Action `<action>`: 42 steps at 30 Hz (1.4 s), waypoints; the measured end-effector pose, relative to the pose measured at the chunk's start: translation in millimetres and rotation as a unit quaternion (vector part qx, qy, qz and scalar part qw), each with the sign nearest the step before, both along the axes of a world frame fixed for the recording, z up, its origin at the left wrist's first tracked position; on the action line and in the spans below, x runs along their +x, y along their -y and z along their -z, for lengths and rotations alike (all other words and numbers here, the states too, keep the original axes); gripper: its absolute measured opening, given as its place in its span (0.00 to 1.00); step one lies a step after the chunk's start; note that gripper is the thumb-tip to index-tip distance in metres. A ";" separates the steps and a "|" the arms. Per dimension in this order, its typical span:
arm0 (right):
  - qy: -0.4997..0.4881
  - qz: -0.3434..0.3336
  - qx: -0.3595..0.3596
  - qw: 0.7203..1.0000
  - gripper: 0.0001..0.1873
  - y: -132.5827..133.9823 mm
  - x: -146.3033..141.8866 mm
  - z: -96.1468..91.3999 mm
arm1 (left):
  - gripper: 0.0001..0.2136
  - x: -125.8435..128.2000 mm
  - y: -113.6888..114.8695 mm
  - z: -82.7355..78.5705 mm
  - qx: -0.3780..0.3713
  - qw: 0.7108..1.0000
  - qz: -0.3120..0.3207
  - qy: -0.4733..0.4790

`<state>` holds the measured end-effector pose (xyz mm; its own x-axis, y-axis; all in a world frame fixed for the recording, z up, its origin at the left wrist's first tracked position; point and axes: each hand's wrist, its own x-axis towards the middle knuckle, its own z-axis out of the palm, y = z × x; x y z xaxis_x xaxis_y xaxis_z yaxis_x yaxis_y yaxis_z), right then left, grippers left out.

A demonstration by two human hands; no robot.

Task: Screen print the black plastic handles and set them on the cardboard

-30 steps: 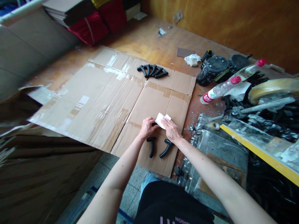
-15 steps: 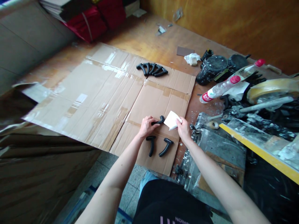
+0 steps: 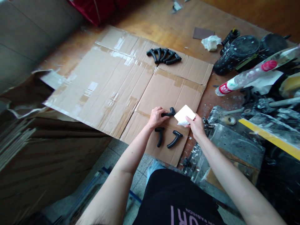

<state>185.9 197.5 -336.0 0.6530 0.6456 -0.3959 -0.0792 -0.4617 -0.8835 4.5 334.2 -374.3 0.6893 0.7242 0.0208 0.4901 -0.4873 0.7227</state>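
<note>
My left hand (image 3: 157,117) is closed around one end of a black curved handle (image 3: 172,111), whose wider head sticks out to the right. In my right hand (image 3: 197,126) is a folded white cloth or paper (image 3: 185,114), pinched between thumb and fingers. The white piece is close beside the handle's head; whether they touch I cannot tell. Below my hands two more black handles, a left one (image 3: 159,137) and a right one (image 3: 174,139), lie apart on the cardboard sheet (image 3: 150,93). Farther back, several like handles (image 3: 164,56) lie fanned in a row.
On the right stand black paint-spattered tubs (image 3: 239,53) and plastic bottles (image 3: 243,82). A crumpled white cloth (image 3: 211,42) and a brown flat piece (image 3: 203,33) lie behind. A yellow-edged board (image 3: 269,139) juts in at right. Stacked cardboard (image 3: 47,156) stands at lower left.
The view has shifted, so the table's things appear higher or farther right. My left hand still grips the handle, and my right still holds the white piece close by it.
</note>
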 end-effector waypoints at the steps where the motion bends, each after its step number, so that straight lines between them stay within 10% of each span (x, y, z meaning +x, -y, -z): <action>1: 0.024 -0.013 -0.005 1.000 0.23 0.4 1.6 -2.3 | 0.09 0.0 0.0 -0.3 0.001 1.000 0.000 -0.003; 9: 0.283 -0.043 -0.002 0.958 0.23 -18.9 47.9 -28.4 | 0.09 -0.5 0.9 -1.6 0.010 1.000 0.009 -0.008; 18: 0.272 -0.039 -0.033 0.961 0.16 -14.2 59.1 -26.4 | 0.12 -3.1 4.2 -9.9 0.014 1.000 0.006 0.002; 23: 0.200 -0.040 -0.019 0.979 0.17 3.3 33.7 -32.1 | 0.11 -42.2 62.3 -29.0 0.075 0.984 -0.160 -0.006; 29: 0.182 -0.109 -0.009 0.977 0.19 16.6 -13.9 -28.4 | 0.14 -75.1 135.3 -24.0 0.053 0.980 -0.134 -0.138; 42: 0.404 -0.490 0.087 0.768 0.24 -12.7 -112.6 -5.6 | 0.08 -106.5 123.1 -14.4 0.093 0.983 -0.121 -0.100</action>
<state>73.3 210.2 -330.4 -0.1923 0.9809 0.0301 0.8371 0.1800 -0.5166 -102.0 211.1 -359.8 0.5014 0.8638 0.0499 0.7314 -0.4539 0.5089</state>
